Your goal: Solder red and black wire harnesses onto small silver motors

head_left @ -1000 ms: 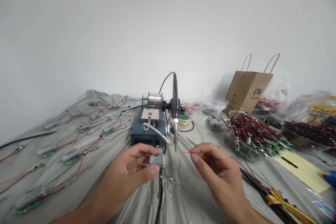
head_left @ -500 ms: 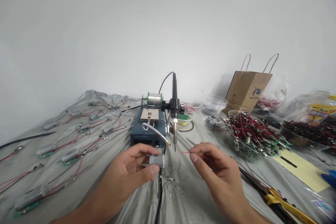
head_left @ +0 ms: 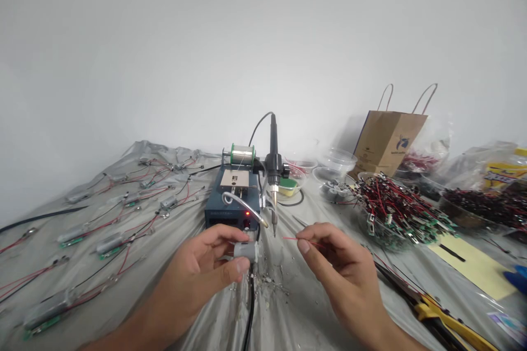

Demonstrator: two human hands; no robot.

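Note:
My left hand (head_left: 206, 263) grips a small grey motor (head_left: 244, 251) between thumb and fingers, low in front of the soldering station (head_left: 214, 203). In my right hand (head_left: 333, 260) a thin red wire (head_left: 290, 238) is pinched, its end pointing left toward the iron's tip. The soldering iron (head_left: 274, 175) stands clamped tip-down, between and just beyond my hands. Neither the motor nor the wire touches the tip. A curved metal solder guide tube (head_left: 247, 207) ends beside it, fed from a solder spool (head_left: 242, 154).
Several wired motors (head_left: 111, 242) lie on the plastic-covered table at left. To the right are a bowl of wired circuit boards (head_left: 405, 211), a tub of motors (head_left: 335, 189), a paper bag (head_left: 387, 145), yellow-handled pliers (head_left: 438, 315) and a yellow paper (head_left: 473, 266). Solder bits (head_left: 269, 288) litter the middle.
A red light on the soldering station is now lit. My hands, the motor and the wire have hardly moved.

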